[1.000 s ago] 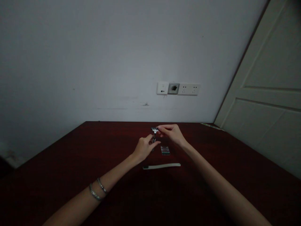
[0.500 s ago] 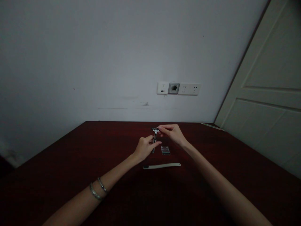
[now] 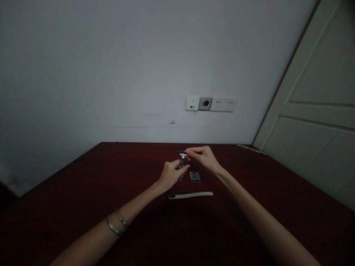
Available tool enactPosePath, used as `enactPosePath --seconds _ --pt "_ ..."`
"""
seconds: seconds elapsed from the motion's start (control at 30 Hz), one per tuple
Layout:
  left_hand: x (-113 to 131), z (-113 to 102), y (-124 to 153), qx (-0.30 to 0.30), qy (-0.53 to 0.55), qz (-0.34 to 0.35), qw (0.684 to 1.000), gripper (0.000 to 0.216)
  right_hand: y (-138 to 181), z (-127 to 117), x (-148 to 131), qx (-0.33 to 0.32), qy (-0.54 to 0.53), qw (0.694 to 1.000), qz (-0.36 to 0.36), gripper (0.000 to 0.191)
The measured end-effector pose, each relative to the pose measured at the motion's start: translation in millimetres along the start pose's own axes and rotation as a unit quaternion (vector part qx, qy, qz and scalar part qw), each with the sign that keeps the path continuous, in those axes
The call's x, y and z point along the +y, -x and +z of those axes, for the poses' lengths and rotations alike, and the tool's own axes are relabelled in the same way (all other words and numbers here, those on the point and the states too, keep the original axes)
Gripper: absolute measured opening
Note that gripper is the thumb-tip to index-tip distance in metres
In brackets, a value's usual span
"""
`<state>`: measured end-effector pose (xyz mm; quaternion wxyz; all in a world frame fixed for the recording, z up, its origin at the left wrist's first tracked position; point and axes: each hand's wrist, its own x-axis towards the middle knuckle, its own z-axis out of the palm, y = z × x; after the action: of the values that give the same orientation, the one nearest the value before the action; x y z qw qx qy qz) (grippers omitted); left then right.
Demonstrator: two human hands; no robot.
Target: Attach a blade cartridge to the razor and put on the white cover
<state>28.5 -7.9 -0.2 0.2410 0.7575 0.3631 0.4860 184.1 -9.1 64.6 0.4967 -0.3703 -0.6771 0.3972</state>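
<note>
My left hand (image 3: pixel 171 174) is closed around the handle of a razor (image 3: pixel 182 161), which stands nearly upright with its head on top. The fingers of my right hand (image 3: pixel 203 157) pinch the right end of the dark razor head. Just below the hands, a small clear plastic case (image 3: pixel 195 177) lies on the table. Nearer to me rests a long, thin, pale handle-like strip (image 3: pixel 191 195) with a dark patch at its left end.
The dark red table (image 3: pixel 133 162) reaches back to a pale wall (image 3: pixel 133 74). Sockets and a switch plate (image 3: pixel 223 105) sit on the wall above its far edge. A pale panelled door (image 3: pixel 313 122) borders the right side, with a thin printed strip (image 3: pixel 251 149) near the back right corner.
The razor head has tilted a little and shifted slightly left, with my right fingertips following it. My left hand has barely moved, and the things on the table lie as before.
</note>
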Motion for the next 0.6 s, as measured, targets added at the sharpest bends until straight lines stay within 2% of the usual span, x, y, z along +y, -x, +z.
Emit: enactPosePath --seconds 0.43,0.6 --pt "-2.6 -1.9 0.1 0.01 -0.036 0.021 0.999 0.029 1.5 0.4 -0.4 -0.002 0.028 0.999 -0.021 0.025" --pt "-2.6 -6.6 -5.6 -0.011 0.022 -0.012 1.0 0.026 -2.1 -3.5 5.2 0.013 -0.011 1.0 -0.007 0.033"
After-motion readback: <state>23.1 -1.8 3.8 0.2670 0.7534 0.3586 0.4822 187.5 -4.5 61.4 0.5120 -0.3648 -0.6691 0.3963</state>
